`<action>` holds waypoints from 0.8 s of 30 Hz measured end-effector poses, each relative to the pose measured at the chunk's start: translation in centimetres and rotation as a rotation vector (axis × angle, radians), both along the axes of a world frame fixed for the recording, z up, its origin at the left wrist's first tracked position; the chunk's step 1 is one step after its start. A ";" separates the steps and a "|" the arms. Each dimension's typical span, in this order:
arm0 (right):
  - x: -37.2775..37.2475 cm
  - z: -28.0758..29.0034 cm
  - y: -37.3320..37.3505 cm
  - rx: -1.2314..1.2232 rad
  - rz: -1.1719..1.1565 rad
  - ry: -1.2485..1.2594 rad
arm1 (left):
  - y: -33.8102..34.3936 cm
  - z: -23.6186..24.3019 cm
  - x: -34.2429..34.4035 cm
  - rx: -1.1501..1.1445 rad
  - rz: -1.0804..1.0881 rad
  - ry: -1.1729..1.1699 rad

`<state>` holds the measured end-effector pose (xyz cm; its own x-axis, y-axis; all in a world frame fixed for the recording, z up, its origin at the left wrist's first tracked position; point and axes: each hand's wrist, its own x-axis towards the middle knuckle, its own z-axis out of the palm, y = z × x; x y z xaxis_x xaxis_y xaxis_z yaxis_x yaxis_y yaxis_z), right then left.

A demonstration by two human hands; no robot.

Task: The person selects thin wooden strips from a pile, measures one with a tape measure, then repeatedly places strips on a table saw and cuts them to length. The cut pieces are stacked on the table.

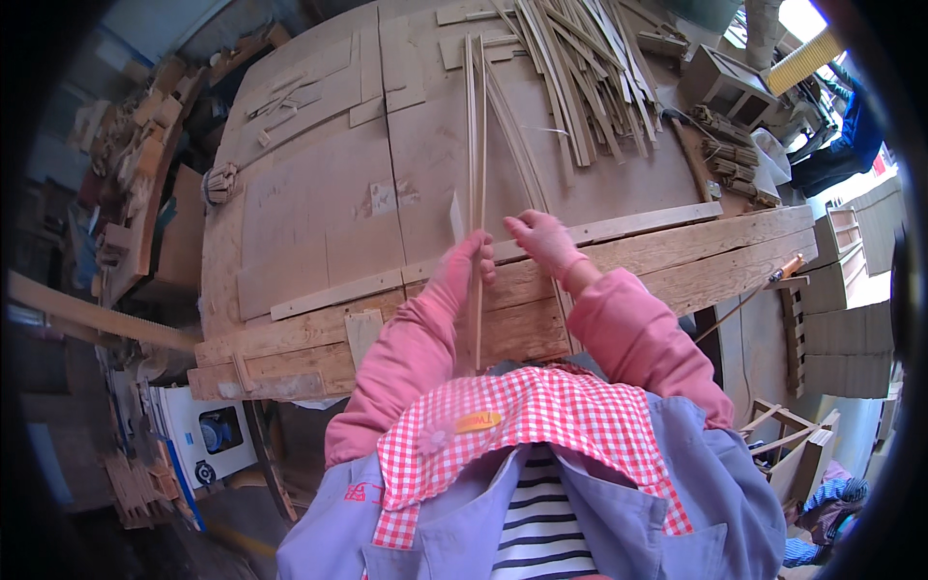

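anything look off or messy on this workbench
Nothing looks damaged. The thin wooden strips lie fanned in a loose, crisscrossed pile at the far side of the workbench, while the left hand grips a straight bundle of strips.

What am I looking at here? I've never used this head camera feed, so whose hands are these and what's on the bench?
This single picture comes from a wide fisheye camera worn on a person's head, looking down, so straight edges bend near the rim. The pink sleeves rising from the lower edge are the wearer's own arms. The left hand grips long thin wooden strips that stand nearly upright in the picture and run away across the wooden workbench. The right hand pinches the strips just beside it. More loose strips lie fanned out at the bench's far end, with small tied bundles to the right.
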<state>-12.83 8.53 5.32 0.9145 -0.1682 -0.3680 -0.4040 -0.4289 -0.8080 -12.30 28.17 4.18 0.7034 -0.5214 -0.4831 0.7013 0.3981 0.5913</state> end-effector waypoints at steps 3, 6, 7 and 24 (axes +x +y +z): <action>1.4 1.8 2.5 0.046 0.081 -0.035 | -0.6 1.2 -0.3 0.181 -0.041 -0.058; 2.2 3.4 3.9 -0.237 0.197 -0.061 | -0.9 2.2 -0.9 0.394 -0.093 -0.169; 2.4 3.8 4.2 -0.347 0.245 -0.066 | -0.8 2.2 -1.0 0.402 -0.105 -0.194; -12.5 0.5 -3.8 -0.383 0.123 0.132 | -0.1 -0.2 -0.2 0.263 -0.042 -0.196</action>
<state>-25.31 4.72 5.80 0.8855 -0.2079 -0.4156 -0.4203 -0.7395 -0.5257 -12.47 28.10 3.95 0.7769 -0.4273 -0.4624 0.5765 0.1875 0.7953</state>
